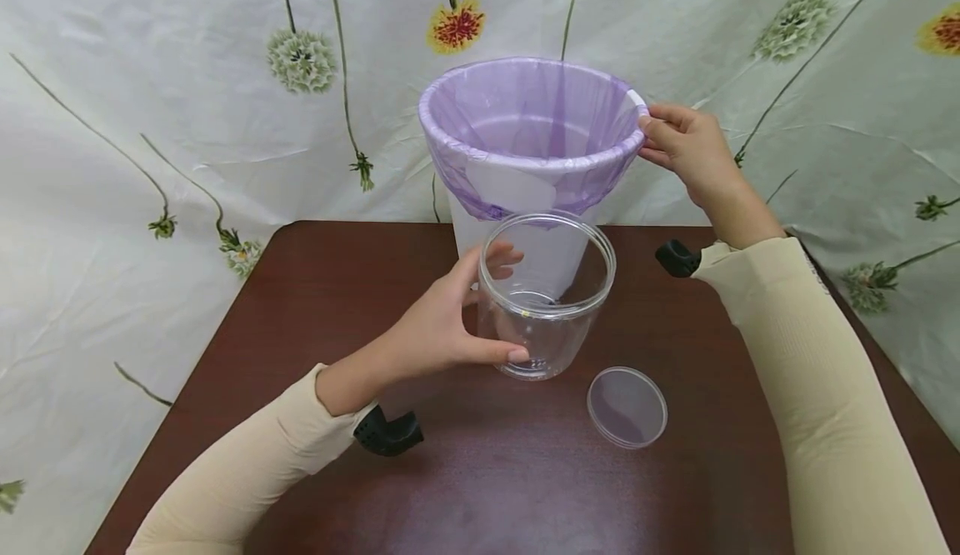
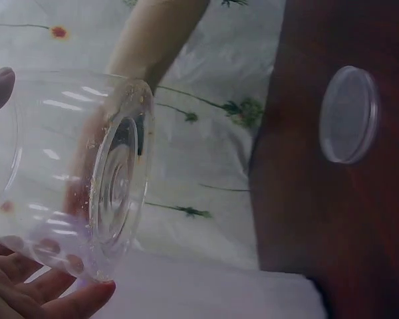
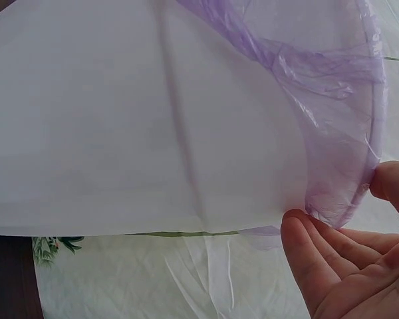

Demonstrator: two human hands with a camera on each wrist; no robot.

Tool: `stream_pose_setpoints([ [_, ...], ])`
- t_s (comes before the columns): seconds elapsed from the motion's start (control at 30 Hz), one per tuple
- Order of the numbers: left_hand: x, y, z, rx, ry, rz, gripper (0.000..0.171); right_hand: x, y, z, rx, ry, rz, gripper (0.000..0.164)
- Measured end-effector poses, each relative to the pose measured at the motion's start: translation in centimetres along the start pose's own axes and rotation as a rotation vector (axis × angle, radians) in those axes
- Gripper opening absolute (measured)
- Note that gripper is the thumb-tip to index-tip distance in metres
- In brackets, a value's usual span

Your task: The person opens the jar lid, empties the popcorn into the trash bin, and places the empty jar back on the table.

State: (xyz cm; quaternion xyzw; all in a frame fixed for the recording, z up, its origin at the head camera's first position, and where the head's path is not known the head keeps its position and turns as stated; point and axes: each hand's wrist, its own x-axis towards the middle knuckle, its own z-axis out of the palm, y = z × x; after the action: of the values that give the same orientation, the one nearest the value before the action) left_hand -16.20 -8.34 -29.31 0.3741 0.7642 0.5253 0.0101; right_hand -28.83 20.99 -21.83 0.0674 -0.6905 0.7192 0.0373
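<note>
My left hand [image 1: 444, 322] grips a clear plastic jar [image 1: 546, 345] by its side, thumb in front and fingers behind. The jar is lidless, with its mouth facing up. In the left wrist view, small crumbs show around the base of the jar [image 2: 96, 199]. Behind it stands a white trash bin [image 1: 468, 226] lined with a purple plastic bag [image 1: 517, 105] folded over the rim. My right hand [image 1: 693, 151] pinches the bin's rim at the right side. The right wrist view shows the thumb at the rim and the fingers under the folded bag [image 3: 332, 153].
A round clear lid [image 1: 627, 407] lies on the dark brown table [image 1: 525, 488], to the right of the jar and nearer me. Flower-patterned cloth [image 1: 187, 55] hangs behind the table and along its sides. A black wrist mount [image 1: 388, 432] sticks out of the left sleeve.
</note>
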Motion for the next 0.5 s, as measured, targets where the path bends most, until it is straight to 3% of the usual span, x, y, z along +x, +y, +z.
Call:
stream_pose_setpoints([
  [0.2, -1.2, -2.7, 1.4, -0.039, -0.007, -0.016, 0.093, 0.1, 0.1, -0.1, 0.016, -0.013, -0.010, 0.051],
  [0.43, -2.2, -2.9, 2.8, -0.085, -0.052, -0.087, 0.090, 0.1, 0.1, -0.1, 0.024, -0.013, -0.010, 0.051],
  [0.5, -2.6, -4.1, 3.4, -0.073, -0.056, -0.100, 0.091, 0.1, 0.1, -0.1, 0.027, -0.011, -0.009, 0.050],
])
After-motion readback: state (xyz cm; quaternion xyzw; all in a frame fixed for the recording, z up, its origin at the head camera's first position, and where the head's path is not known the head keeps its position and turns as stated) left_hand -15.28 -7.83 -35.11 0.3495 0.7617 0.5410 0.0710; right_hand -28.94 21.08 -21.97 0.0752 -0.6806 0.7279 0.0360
